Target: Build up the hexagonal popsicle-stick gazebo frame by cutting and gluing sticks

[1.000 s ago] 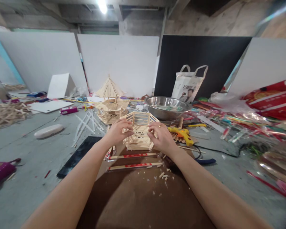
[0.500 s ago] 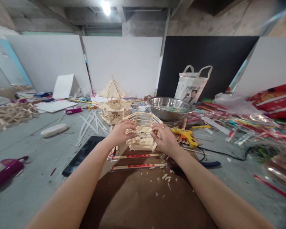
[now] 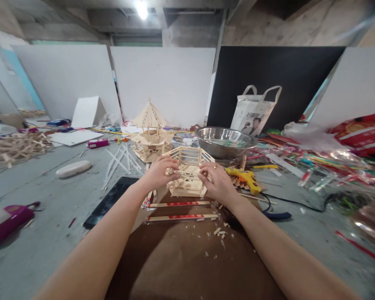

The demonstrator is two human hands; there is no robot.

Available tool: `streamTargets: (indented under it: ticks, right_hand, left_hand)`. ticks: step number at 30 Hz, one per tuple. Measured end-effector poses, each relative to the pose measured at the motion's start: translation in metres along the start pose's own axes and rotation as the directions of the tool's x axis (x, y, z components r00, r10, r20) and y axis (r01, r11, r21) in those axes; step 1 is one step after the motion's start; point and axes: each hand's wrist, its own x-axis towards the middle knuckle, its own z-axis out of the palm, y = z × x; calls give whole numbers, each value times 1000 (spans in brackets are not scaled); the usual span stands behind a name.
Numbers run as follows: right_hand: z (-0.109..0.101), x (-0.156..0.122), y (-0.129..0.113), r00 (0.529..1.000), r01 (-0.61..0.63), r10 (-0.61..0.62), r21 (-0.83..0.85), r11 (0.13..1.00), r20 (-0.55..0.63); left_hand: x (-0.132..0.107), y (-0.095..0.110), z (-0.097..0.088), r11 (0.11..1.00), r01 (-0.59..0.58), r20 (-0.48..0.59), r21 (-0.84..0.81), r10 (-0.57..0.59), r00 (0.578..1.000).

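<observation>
A small open-framed model of pale wooden sticks [image 3: 189, 158] stands on the floor just past a brown sheet [image 3: 187, 258]. My left hand [image 3: 159, 173] pinches a thin wooden stick [image 3: 187, 172] at the model's near left side, fingers curled. At the near right side my right hand [image 3: 217, 181] pinches the same stick's other end against the frame. Two wrapped chopstick pairs with red print [image 3: 179, 211] lie just in front of the model. Wood crumbs [image 3: 218, 233] are scattered on the brown sheet.
A finished stick pavilion [image 3: 150, 133] stands behind the model. A steel bowl [image 3: 226, 141] and yellow glue gun [image 3: 242, 177] with its black cord sit to the right. A dark tablet [image 3: 108, 202], white oval case [image 3: 73, 168] and stick heap [image 3: 14, 148] lie left. Coloured packets [image 3: 328, 166] crowd the right.
Both hands stay on the stick model with only slight finger shifts. The view has drifted a little, so things sit slightly further right in frame.
</observation>
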Motion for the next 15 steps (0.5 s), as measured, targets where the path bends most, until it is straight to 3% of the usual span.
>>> streamTargets:
  ticks: [9, 15]
  right_hand:
    - [0, 0, 1, 1000, -3, 3, -9, 1000, -2]
    - [-2, 1, 1, 1000, -11, 12, 25, 1000, -21]
  left_hand:
    - [0, 1, -1, 1000, 0, 18, -11, 0, 1000]
    - [-1, -4, -16, 992, 53, 2, -113, -53, 999]
